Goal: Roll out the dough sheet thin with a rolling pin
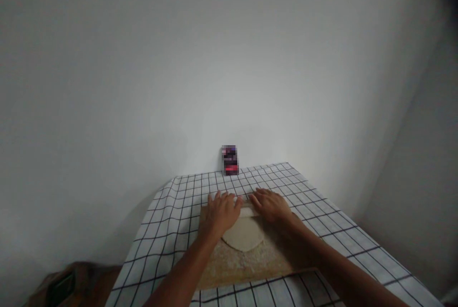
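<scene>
A flat round of pale dough [244,236] lies on a flour-dusted wooden board [229,269]. Across its far edge runs a pale rolling pin [248,212], of which only the middle shows between my hands. My left hand [223,209] rests palm down over the pin's left part, fingers stretched forward and spread. My right hand [271,204] lies over the right part in the same way, its fingers extended and angled to the left. Both palms hide the ends of the pin and the sides of the dough.
The board lies on a table with a white, black-checked cloth [171,226]. A small dark object with a red band [231,160], blurred out, stands at the far edge against a pale wall [229,68]. A brown object [67,283] sits low at the left.
</scene>
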`<move>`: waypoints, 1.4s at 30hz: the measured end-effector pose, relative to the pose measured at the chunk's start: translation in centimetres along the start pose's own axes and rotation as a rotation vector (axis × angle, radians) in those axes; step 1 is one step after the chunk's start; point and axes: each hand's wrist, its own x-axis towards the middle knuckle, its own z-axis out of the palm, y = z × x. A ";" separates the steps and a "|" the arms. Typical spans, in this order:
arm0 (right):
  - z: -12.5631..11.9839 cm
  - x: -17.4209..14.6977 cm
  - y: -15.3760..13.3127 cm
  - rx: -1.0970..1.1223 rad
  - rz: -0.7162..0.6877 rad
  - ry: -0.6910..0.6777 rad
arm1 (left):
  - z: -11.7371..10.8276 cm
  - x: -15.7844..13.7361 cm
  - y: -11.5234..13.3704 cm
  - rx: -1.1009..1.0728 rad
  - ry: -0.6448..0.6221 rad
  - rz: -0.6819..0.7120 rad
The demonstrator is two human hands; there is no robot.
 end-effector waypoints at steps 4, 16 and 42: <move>1.9 -5.5 -0.4 0.024 -0.045 0.136 | 0.9 -5.4 1.3 -0.002 0.131 0.014; 2.0 -4.4 0.9 0.043 -0.080 0.080 | -0.3 -6.1 0.9 -0.077 0.006 0.046; 2.8 -9.4 0.1 0.094 0.019 0.067 | 3.2 -10.1 0.8 0.034 0.145 0.092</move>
